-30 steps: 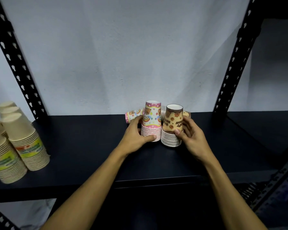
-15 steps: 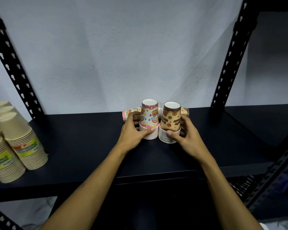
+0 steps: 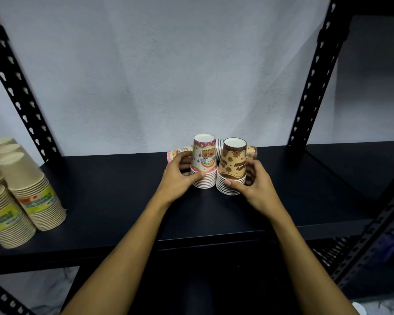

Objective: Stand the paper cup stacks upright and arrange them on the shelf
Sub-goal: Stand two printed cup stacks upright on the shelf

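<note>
Two short paper cup stacks stand upside down, side by side, on the black shelf (image 3: 105, 192) near the back wall. The pink stack (image 3: 204, 163) is gripped at its left side by my left hand (image 3: 180, 178). The brown stack (image 3: 233, 167) is gripped at its right side by my right hand (image 3: 254, 186). Behind them lie two more stacks on their sides: a pink lying stack (image 3: 176, 153) at the left and a brown lying stack (image 3: 251, 151) at the right, both partly hidden.
Several tall beige cup stacks (image 3: 30, 189) with green labels stand upside down at the shelf's left end. Black perforated uprights (image 3: 312, 76) frame the bay, the left upright (image 3: 18, 87) opposite. A grey wall closes the back. Another shelf (image 3: 359, 164) adjoins on the right.
Both hands slid the two upright stacks a little toward the back wall and closer together. The view tilted slightly.
</note>
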`<state>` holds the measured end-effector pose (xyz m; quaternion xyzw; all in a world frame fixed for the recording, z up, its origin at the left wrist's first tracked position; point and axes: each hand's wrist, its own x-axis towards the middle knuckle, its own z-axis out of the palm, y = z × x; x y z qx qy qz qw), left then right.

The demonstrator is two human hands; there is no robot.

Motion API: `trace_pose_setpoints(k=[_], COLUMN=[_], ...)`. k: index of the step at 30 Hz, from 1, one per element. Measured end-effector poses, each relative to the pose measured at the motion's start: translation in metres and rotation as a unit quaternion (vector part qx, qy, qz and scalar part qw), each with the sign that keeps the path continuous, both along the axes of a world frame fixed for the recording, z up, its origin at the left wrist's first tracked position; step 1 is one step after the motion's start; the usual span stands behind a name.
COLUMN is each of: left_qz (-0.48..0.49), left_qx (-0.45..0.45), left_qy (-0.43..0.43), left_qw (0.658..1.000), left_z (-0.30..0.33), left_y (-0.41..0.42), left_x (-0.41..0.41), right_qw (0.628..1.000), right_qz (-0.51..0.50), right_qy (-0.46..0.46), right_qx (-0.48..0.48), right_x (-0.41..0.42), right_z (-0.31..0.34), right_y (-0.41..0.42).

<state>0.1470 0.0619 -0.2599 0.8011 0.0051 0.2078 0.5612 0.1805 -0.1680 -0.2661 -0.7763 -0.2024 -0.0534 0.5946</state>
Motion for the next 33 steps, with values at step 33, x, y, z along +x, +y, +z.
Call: trace_pose_setpoints(k=[33], left_qz=[-0.036], left_qx=[0.005], left_qy=[0.017], left_qw=[0.999], left_z=[-0.008], left_y=[0.001], left_x=[-0.014], right_qw=[0.997], right_qz=[-0.010], right_qy=[-0.032], right_qx=[-0.069], right_x=[-0.008], right_z=[0.003], right_y=[0.003])
